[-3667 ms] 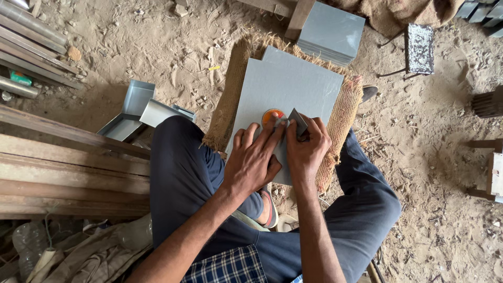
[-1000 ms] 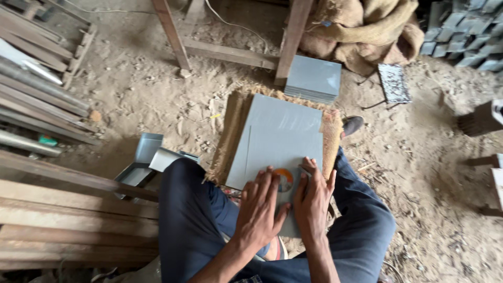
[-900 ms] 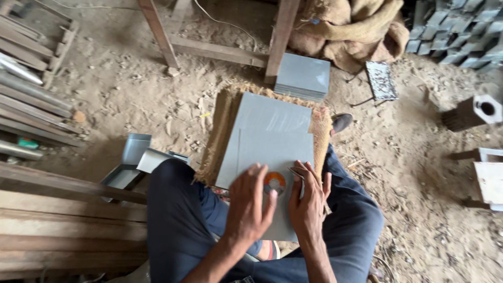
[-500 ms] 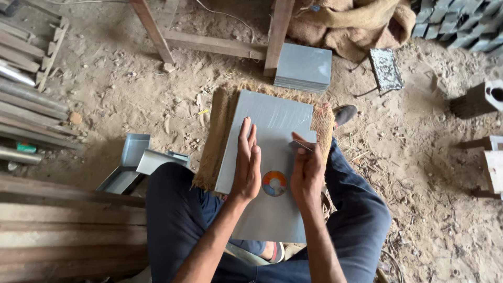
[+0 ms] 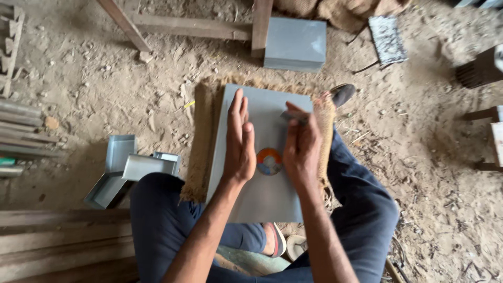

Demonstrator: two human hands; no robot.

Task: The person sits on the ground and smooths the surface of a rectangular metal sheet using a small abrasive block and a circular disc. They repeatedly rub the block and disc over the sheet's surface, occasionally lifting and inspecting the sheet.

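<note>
The left hand is lying open and flat, fingers stretched, pressing on the flat grey sheet-metal panel that is resting on a brown burlap mat over the sandy floor, while the right hand is closing its fingers around a small dark metal tool just beyond its knuckles. A round orange-and-blue disc is sitting on the panel between the hands. With only a flat palm steadying it, the panel is likely risking a slide on the loose burlap, and the tool could be skidding off line or toward the left fingers

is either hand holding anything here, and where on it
The right hand pinches a small dark tool by its near end, tip on the grey sheet. The left hand lies flat on the sheet, gripping nothing.
</note>
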